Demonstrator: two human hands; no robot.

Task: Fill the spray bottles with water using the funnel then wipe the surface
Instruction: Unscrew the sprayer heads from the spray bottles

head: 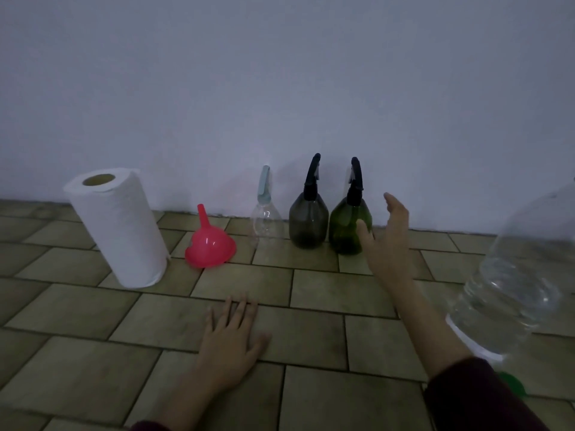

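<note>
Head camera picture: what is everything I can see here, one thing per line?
Paper towel roll: one, white, upright on the left.
Funnel: one, pink, wide end down, spout up, right of the roll.
Clear spray bottle: one, pale top, by the wall.
Grey spray bottle: one, smoky, black top, middle of the row.
Green spray bottle: one, black top, right end of the row.
Water bottle: one, large, clear, tilted at right edge.
Tiled surface: olive-brown tiles.
Wall: pale, plain.
Left hand: flat on the tiles.
Right hand: open, reaching beside the green spray bottle.
</note>
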